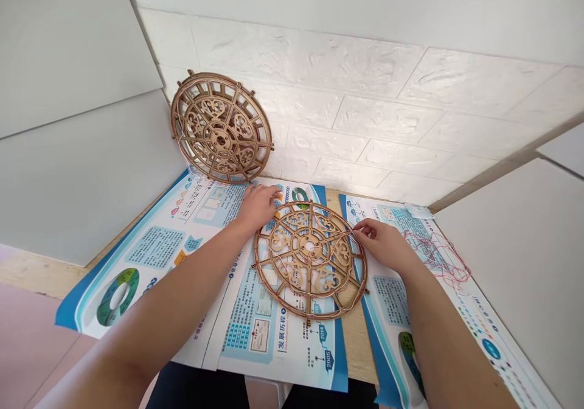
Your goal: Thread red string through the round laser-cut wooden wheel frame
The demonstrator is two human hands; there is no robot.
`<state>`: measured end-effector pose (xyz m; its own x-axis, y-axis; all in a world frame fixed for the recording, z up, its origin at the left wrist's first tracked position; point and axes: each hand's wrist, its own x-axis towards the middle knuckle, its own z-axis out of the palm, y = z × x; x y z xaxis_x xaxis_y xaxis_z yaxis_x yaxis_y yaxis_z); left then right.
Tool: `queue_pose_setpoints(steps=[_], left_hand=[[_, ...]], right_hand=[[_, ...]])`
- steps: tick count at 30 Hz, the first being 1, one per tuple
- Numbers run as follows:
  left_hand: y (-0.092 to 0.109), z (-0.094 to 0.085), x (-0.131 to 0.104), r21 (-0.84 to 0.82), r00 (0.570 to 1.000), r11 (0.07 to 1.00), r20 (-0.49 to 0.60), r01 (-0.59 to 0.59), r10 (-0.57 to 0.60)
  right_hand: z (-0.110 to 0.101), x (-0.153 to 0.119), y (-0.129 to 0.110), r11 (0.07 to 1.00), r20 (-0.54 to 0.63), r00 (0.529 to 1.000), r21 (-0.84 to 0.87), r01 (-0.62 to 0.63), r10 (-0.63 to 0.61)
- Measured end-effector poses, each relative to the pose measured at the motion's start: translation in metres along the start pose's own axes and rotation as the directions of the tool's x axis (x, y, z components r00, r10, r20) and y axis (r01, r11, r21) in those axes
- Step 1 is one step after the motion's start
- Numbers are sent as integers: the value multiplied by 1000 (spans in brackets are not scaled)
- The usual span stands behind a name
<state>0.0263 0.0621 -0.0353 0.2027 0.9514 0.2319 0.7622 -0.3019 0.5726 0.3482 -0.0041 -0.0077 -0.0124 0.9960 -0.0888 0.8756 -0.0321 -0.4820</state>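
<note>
A round openwork wooden wheel [301,244] lies flat before me on printed sheets, with scroll cut-outs and spokes. Thin pinkish-white wire [292,288] loops over its spokes and along its ring. At the wheel's right rim, my right hand [382,243] is closed in a pinch on the wire; its fingertips are partly hidden. My left hand [259,207] rests by the far-left rim, its fingers stretched loosely apart and holding nothing. Behind it, a second stack of wooden wheels [221,141] leans against the wall, with wire along its edge.
A loose tangle of pink wire [440,257] lies right of my right hand. A small clear plastic packet [418,212] is at the back right. Blue-and-white printed sheets [159,244] cover the wooden tabletop [358,336]. A white brick-patterned wall [365,123] and grey side panels [100,178] enclose it.
</note>
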Motion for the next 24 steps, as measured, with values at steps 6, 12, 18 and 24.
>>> queue_pose_setpoints(steps=[6, 12, 18, 24], left_hand=[[-4, 3, 4, -5, 1000, 1000, -20, -9, 9], [1, 4, 8, 30, 1000, 999, -3, -11, 11], [6, 1, 7, 70, 1000, 998, 21, 6, -8], [2, -6, 4, -265, 968, 960, -201, 94, -151]], right_hand=[[0, 0, 0, 1000, -1, 1000, -3, -8, 8], [0, 0, -2, 999, -5, 1000, -15, -29, 29], [0, -1, -2, 999, -3, 999, -13, -32, 32], [1, 0, 0, 1000, -7, 1000, -9, 1, -1]])
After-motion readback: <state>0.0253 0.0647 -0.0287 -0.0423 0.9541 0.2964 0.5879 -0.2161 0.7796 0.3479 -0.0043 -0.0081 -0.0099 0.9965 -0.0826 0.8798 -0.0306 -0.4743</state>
